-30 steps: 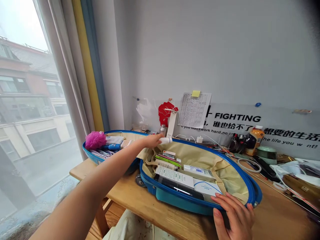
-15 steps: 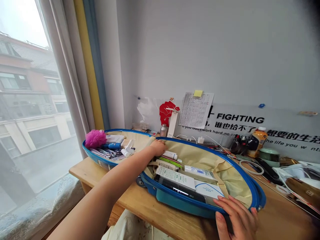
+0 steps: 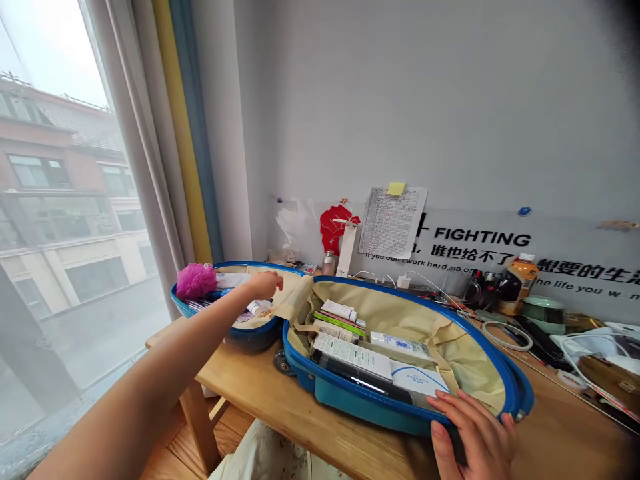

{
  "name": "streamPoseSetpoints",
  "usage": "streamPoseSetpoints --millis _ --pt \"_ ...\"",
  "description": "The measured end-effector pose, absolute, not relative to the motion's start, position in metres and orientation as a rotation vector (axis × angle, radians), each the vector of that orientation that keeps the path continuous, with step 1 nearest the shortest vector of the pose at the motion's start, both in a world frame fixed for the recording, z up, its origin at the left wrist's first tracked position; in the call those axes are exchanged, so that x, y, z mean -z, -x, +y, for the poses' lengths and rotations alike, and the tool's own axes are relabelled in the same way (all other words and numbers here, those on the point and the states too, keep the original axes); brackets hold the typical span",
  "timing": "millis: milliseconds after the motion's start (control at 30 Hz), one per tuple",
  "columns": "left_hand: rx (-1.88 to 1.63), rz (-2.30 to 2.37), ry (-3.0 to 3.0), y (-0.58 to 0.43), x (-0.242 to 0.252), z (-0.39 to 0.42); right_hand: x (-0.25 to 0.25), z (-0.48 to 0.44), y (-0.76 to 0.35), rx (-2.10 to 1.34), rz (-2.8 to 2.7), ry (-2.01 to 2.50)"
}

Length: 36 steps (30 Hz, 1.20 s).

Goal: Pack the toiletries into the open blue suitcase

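Observation:
An open blue suitcase lies on the desk, its right half [image 3: 350,402] nearer me and its left half [image 3: 183,307] toward the window. My left hand [image 3: 266,285] is above the left half, beside the beige lining flap [image 3: 295,299]; its fingers are mostly hidden behind the hand's back. Near it are a pink bath puff [image 3: 196,281] and a white tube [image 3: 257,307]. My right hand [image 3: 473,430] rests on the right half's front rim, fingers stretched out and apart. In that half lie white boxes [image 3: 353,355], a white packet [image 3: 400,345], a green item [image 3: 340,323] and a white-capped tube [image 3: 340,310].
Behind the suitcase stand a small bottle [image 3: 329,263] and a white upright stand [image 3: 346,250], with a white charger [image 3: 403,282] and cables. On the right are an orange drink bottle [image 3: 520,283], a green-lidded jar [image 3: 543,313] and clutter. A curtain [image 3: 145,133] hangs by the window.
My left hand has moved left, from the right half's inner edge to above the left half. The left half now sits slightly further right in view. My right hand has stayed on the rim.

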<state>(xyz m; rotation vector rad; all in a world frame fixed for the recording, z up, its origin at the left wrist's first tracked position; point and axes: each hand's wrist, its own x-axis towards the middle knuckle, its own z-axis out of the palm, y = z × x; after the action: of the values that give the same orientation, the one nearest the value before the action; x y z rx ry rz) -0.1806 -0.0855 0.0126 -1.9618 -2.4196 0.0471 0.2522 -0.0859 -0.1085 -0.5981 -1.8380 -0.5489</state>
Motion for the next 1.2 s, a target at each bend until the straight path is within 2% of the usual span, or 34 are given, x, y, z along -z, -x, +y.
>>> streamPoseSetpoints --millis 167,367,600,900,1200 --pt "-0.337 -2.578 2.030 0.201 -0.002 -0.101 0.108 -0.088 -0.253 0.490 -1.842 0.632" --pt "-0.403 -2.681 2.032 0.207 0.007 -0.095 0.110 -0.089 -0.253 0.472 -1.845 0.645" --pt "-0.290 -2.600 1.971 0.207 0.008 -0.101 0.112 -0.087 -0.253 0.474 -1.832 0.637" --pt "0.076 -2.239 2.008 0.159 -0.031 -0.076 0.110 -0.087 -0.252 0.505 -1.829 0.623" --pt "-0.135 -1.996 2.345 0.076 0.002 -0.045 0.107 -0.089 -0.253 0.514 -1.833 0.618"
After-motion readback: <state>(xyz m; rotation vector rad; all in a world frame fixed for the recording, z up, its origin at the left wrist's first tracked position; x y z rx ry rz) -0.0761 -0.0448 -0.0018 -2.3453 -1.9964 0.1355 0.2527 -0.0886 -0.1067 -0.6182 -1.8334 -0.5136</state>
